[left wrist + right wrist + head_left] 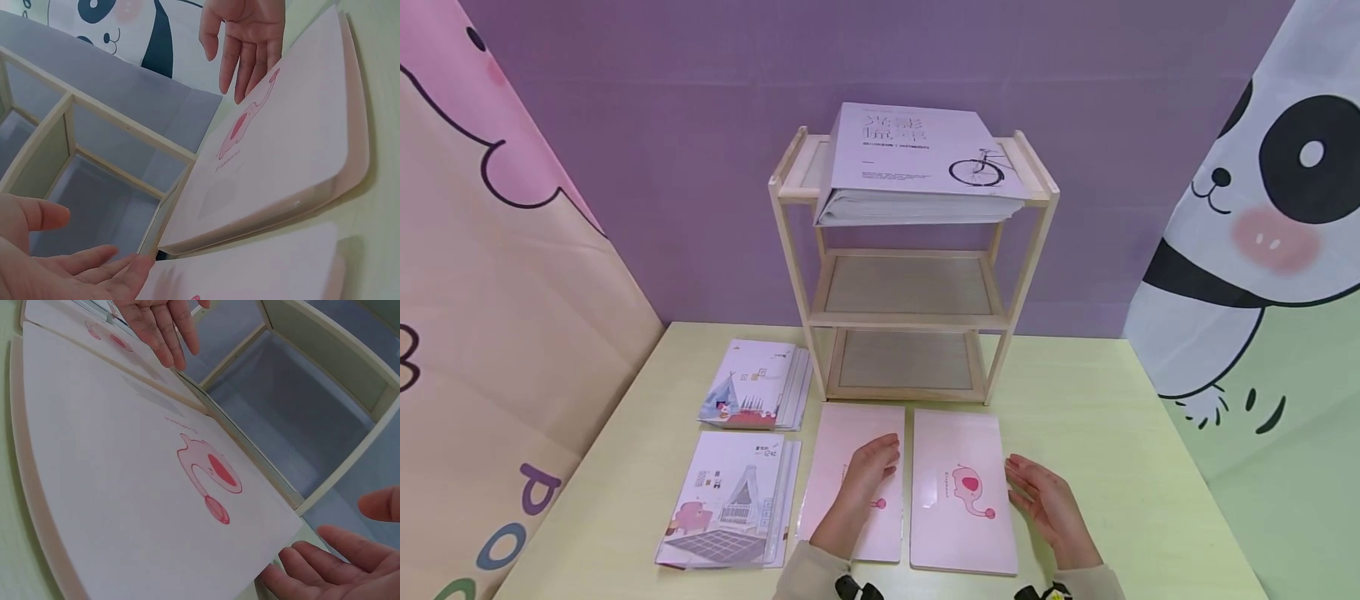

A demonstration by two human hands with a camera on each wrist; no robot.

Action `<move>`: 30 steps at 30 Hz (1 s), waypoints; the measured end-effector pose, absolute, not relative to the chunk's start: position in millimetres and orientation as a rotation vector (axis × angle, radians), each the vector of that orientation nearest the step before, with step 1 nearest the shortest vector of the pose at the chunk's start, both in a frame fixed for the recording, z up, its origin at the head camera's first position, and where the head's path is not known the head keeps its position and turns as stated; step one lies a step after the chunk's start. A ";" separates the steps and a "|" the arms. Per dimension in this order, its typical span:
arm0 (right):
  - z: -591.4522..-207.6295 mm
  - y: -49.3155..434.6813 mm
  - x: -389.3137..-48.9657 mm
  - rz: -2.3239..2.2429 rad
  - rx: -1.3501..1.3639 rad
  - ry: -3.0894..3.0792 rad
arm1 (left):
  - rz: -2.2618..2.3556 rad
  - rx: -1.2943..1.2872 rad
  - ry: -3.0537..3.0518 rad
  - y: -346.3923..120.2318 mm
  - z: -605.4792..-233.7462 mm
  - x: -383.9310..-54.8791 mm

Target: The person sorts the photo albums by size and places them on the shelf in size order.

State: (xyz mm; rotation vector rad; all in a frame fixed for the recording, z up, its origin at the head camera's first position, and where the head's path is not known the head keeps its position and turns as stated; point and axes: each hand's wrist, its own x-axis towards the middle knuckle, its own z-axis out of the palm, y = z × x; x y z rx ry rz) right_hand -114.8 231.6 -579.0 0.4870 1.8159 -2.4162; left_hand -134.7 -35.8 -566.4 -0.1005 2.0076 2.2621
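Note:
Two pink notebooks lie side by side on the table, each printed with a pink elephant. Over the left notebook hovers my left hand, fingers extended and holding nothing; it covers most of that elephant. The right notebook shows its elephant fully. Just off its right edge is my right hand, palm turned inward, with nothing in it. In the left wrist view the right hand appears beyond the right notebook, its fingers straight. The right wrist view shows the left hand with straight fingers too.
A three-tier wooden shelf stands behind the notebooks, a thick bicycle-cover book lying on its top tier. To the left are two stacks of booklets, a far stack and a near stack. A purple backdrop rises behind the table.

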 end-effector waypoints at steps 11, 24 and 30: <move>-580.8 231.6 -110.1 -2.310 0.489 1.917 | 2.161 -0.092 2.026 -29.7 -571.1 -129.3; -581.1 230.1 -103.4 -2.276 0.482 1.953 | 2.095 -0.073 1.971 -24.6 -567.7 -121.2; -581.0 228.0 -98.9 -2.246 0.497 1.995 | 2.069 -0.020 1.961 -22.7 -566.5 -116.0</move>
